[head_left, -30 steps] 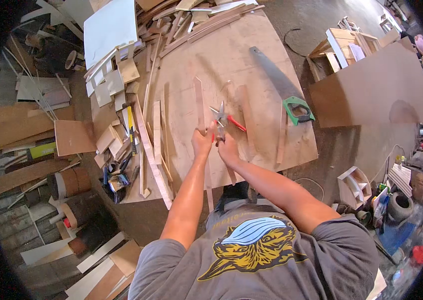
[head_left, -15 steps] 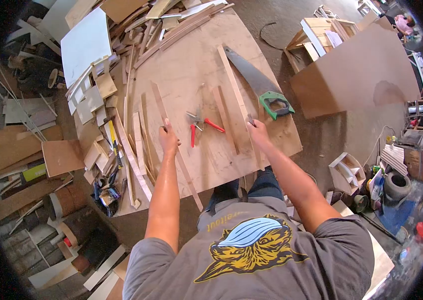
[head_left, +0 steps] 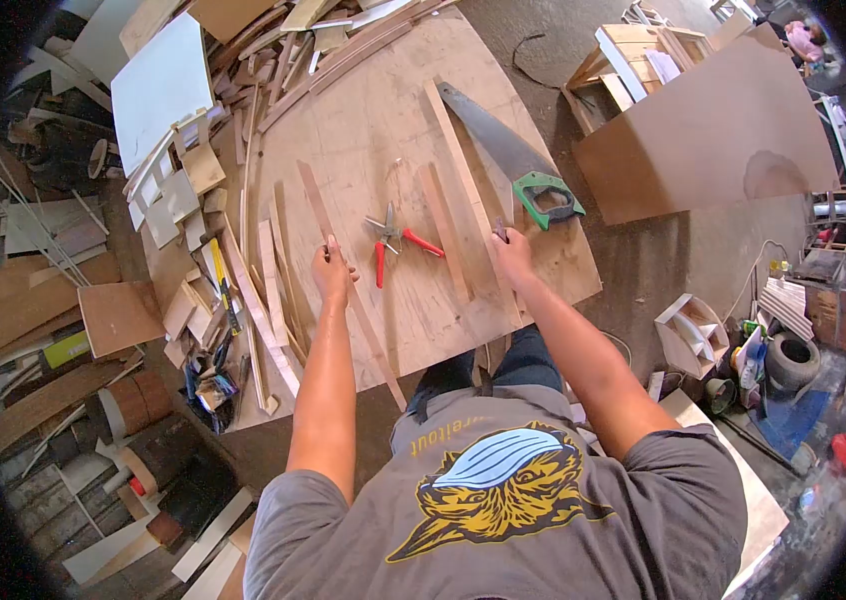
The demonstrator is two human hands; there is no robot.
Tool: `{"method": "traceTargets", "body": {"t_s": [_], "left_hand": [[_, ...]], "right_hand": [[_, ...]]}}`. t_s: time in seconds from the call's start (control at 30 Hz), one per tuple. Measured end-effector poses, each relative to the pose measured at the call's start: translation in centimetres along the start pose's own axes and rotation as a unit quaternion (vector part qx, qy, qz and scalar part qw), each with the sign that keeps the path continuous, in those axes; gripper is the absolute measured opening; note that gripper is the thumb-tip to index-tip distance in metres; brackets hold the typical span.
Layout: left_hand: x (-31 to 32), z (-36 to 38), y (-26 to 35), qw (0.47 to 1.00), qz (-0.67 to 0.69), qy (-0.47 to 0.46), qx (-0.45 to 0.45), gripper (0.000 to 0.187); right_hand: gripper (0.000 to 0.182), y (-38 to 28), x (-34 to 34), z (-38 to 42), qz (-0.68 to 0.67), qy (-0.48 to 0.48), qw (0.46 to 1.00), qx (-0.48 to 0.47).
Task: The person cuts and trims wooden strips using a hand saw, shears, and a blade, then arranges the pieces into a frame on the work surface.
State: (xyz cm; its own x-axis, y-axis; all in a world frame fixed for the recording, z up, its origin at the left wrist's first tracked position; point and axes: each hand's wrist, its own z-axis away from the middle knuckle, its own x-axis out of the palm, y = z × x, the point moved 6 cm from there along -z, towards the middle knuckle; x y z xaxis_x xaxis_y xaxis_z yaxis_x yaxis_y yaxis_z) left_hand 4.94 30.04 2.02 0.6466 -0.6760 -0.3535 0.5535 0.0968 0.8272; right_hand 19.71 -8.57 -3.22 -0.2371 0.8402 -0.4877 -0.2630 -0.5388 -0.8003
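My left hand (head_left: pixel 333 272) is closed round a thin brown wood strip (head_left: pixel 371 335) that slants across the table, its near end sticking out past the front edge. My right hand (head_left: pixel 513 255) is curled beside a pale wood strip (head_left: pixel 458 160), with a small dark thing (head_left: pixel 501 231) poking out of the fist; I cannot tell what it is. Between my hands lie red-handled snips (head_left: pixel 390 238), spread apart, and a short brown strip (head_left: pixel 443 235). A handsaw (head_left: pixel 503 140) with a green handle rests just beyond my right hand.
The plywood tabletop (head_left: pixel 363 130) carries piled wood offcuts (head_left: pixel 273 60) along its far and left sides. A white board (head_left: pixel 161 95) leans at the far left. Right of the table stand a large brown sheet (head_left: pixel 703 130) and a wooden box (head_left: pixel 691 335). A person (head_left: pixel 803 42) is far off.
The view has shifted slightly, so the table and tools appear a little further up and left. Some fingers of my left hand have loosened from the brown strip. Otherwise the hands barely moved.
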Motion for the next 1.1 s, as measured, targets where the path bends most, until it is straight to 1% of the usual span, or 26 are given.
{"method": "traceTargets", "body": {"t_s": [0.13,0.23,0.27,0.33,0.37,0.43,0.53,0.63,0.67,0.73,0.83,0.87,0.97,1.07,1.1], "left_hand": [[0.2,-0.2,0.5,1.000,0.013,-0.007,0.003,0.050],[0.0,-0.2,0.5,1.000,0.015,-0.018,0.011,0.053],[0.0,-0.2,0.6,0.999,0.016,-0.023,0.016,0.054],[0.0,-0.3,0.5,0.999,0.030,-0.019,0.007,0.052],[-0.1,-0.4,0.4,0.999,0.038,-0.016,0.002,0.050],[-0.4,-0.3,0.7,0.999,0.046,-0.016,-0.002,0.050],[-1.1,-0.2,0.9,0.998,0.065,-0.019,-0.006,0.050],[-2.3,-0.1,1.4,0.997,0.076,-0.011,-0.008,0.050],[-2.8,0.0,1.6,0.997,0.077,-0.006,-0.008,0.049],[-3.9,0.2,1.7,0.997,0.081,-0.008,-0.010,0.048],[-5.4,0.4,1.7,0.996,0.089,0.009,-0.013,0.043],[-5.8,0.5,1.6,0.996,0.092,0.018,-0.015,0.042],[-6.5,0.9,1.2,0.993,0.119,0.019,-0.014,0.040],[-6.3,1.4,1.7,0.992,0.126,0.020,-0.021,0.041],[-6.0,1.7,2.2,0.992,0.127,0.017,-0.022,0.041]], "right_hand": [[0.023,0.0,0.1,-0.1,-0.008,0.001,1.000,-0.002],[0.021,-0.5,0.4,-0.1,-0.014,0.011,0.999,-0.042],[0.022,-0.7,0.3,0.2,0.013,0.019,0.998,-0.056],[0.026,-5.0,-0.6,2.1,0.066,0.035,0.994,-0.084],[0.025,-6.4,-0.2,2.8,0.084,0.029,0.992,-0.085],[0.022,-8.8,1.6,4.3,0.118,0.014,0.989,-0.087],[0.030,-10.6,6.0,6.3,0.063,-0.007,0.986,-0.151],[0.040,-13.3,9.9,9.6,0.062,-0.060,0.975,-0.207],[0.042,-14.0,11.2,10.6,0.051,-0.062,0.973,-0.216],[0.046,-15.1,13.8,12.4,0.028,-0.067,0.970,-0.232],[0.046,-15.8,17.2,14.4,0.074,-0.071,0.963,-0.250],[0.048,-15.5,18.3,14.7,0.096,-0.103,0.966,-0.214],[0.042,-14.4,20.7,15.4,0.063,-0.096,0.969,-0.217],[0.032,-15.6,19.8,15.6,0.097,-0.083,0.949,-0.287],[0.030,-15.3,20.2,15.2,0.046,-0.120,0.956,-0.262]]}}
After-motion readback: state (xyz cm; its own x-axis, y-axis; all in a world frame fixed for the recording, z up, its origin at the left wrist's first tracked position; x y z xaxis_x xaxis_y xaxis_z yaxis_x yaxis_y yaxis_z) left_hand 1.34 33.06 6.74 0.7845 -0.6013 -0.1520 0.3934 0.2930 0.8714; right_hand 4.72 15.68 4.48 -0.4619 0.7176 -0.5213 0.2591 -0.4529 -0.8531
